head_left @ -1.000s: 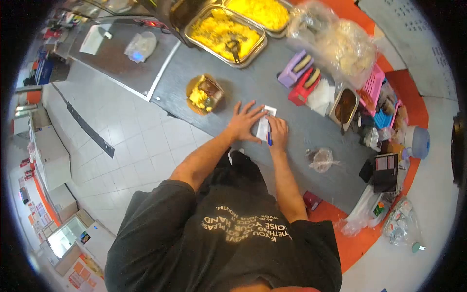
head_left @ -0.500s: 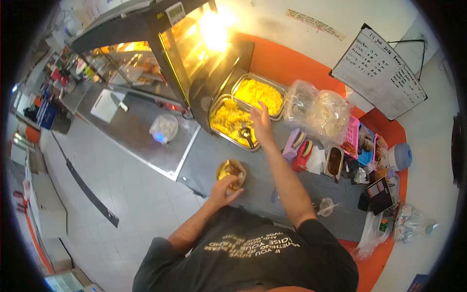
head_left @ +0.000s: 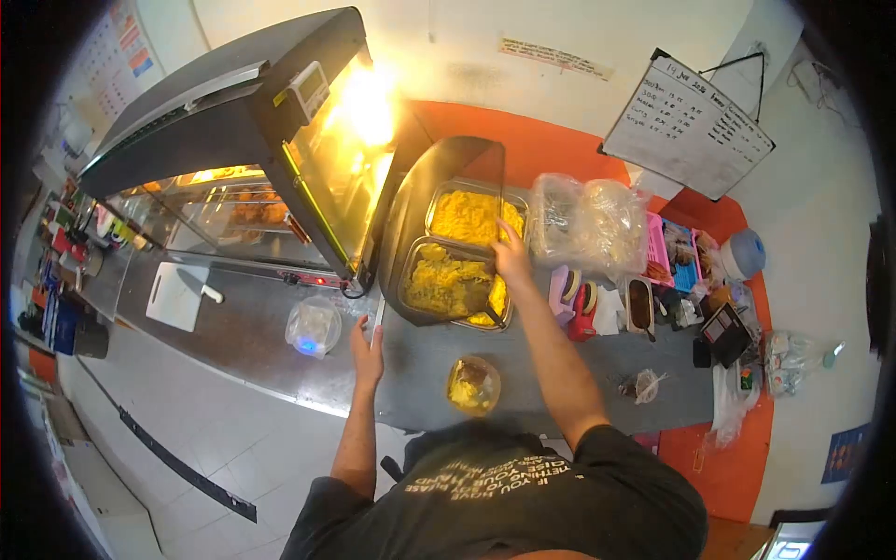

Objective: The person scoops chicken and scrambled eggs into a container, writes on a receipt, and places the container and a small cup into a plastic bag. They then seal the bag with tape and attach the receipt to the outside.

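Observation:
A smoky see-through curved cover (head_left: pixel 457 159) tilts over two metal trays of yellow food, the back tray (head_left: pixel 467 215) and the front tray (head_left: pixel 448 280). At the cover's right edge, the fingers of my right hand (head_left: pixel 511 259) are closed on it. A dark-handled serving utensil (head_left: pixel 492 315) rests in the front tray. My left hand (head_left: pixel 367 353) is raised beside the cover's lower left, fingers and thumb apart, with nothing visible in it. On the counter in front of me stands a round see-through tub (head_left: pixel 474 385) holding yellow and brown food.
A lit glass food warmer (head_left: pixel 233 205) stands left of the trays. A white cutting board (head_left: pixel 177 297) with a knife and a bagged container (head_left: pixel 313 327) lie on the left counter. Plastic-wrapped packs (head_left: pixel 588 224), tape dispensers (head_left: pixel 583 303) and a sauce tray (head_left: pixel 640 306) sit on the right.
The smoky cover has come down over the trays, with my right hand now on its edge. My left hand has left the tub and moved left and up.

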The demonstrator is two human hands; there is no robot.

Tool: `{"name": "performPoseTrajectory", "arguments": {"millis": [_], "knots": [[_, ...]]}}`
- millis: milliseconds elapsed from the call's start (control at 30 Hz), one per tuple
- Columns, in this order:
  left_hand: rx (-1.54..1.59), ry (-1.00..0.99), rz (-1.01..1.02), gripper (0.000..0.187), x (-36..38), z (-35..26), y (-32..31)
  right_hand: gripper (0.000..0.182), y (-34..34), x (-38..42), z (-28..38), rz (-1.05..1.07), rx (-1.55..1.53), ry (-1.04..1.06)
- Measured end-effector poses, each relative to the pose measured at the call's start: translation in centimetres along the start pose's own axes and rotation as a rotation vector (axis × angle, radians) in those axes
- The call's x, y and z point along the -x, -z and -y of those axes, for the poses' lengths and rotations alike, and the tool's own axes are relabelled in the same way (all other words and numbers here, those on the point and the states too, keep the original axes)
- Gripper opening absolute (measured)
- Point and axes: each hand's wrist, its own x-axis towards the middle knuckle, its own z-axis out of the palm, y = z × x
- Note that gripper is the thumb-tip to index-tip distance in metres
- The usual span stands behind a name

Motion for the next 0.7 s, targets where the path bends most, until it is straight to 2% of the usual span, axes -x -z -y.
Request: {"name": "performPoseTrajectory", "arguments": {"millis": [33,67,133,200,233,300,333,367,400,433,500,533,567,700], "knots": [[-0.06,-0.059,0.048,0.048,-1.3,0.7,-0.2,0.055,2.5,1.2,-0.8,-0.042,0.059,-0.06],[-0.119,-0.119,0.093,0.049,-2.6,1.3,-0.6,0.056,4.3,2.5,-0.7,-0.111,0.256,-0.003],[-0.098,-0.085,0.161,0.053,-5.5,3.4,-2.3,0.051,8.0,2.8,-5.2,-0.123,0.22,-0.051],[0.025,-0.026,0.238,0.058,-8.5,4.8,-4.5,0.046,10.4,2.6,-8.4,-0.133,0.365,-0.32],[0.015,0.038,0.308,0.067,-9.2,2.8,-4.9,0.046,10.9,2.3,-10.0,-0.141,0.366,-0.317],[0.057,0.044,0.339,0.071,-11.2,3.8,-7.4,0.051,11.6,1.7,-12.1,-0.194,0.204,-0.563],[0.094,0.054,0.364,0.075,-12.0,3.7,-8.3,0.051,11.2,1.9,-11.2,-0.199,0.202,-0.562],[0.11,0.084,0.37,0.084,-12.5,3.6,-9.3,0.06,10.8,2.1,-10.5,-0.22,0.32,-0.474],[0.109,0.085,0.377,0.084,-12.6,3.0,-10.1,0.07,10.2,2.8,-9.1,-0.242,0.436,-0.388],[0.093,0.077,0.43,0.09,-12.6,2.3,-10.8,0.088,9.1,3.8,-6.4,-0.189,0.39,-0.321],[0.073,0.073,0.492,0.096,-11.8,0.7,-11.8,0.093,9.6,2.5,-9.4,-0.124,0.407,-0.316],[-0.054,0.054,0.44,0.102,-11.2,-0.1,-12.3,0.098,9.2,2.4,-9.3,-0.053,0.426,-0.307],[-0.182,0.035,0.386,0.108,-10.6,-0.9,-12.4,0.106,8.7,2.6,-9.3,-0.073,0.412,-0.434],[-0.198,0.001,0.321,0.108,-9.7,-1.7,-12.2,0.118,7.2,1.6,-11.2,-0.062,0.414,-0.387]]}}
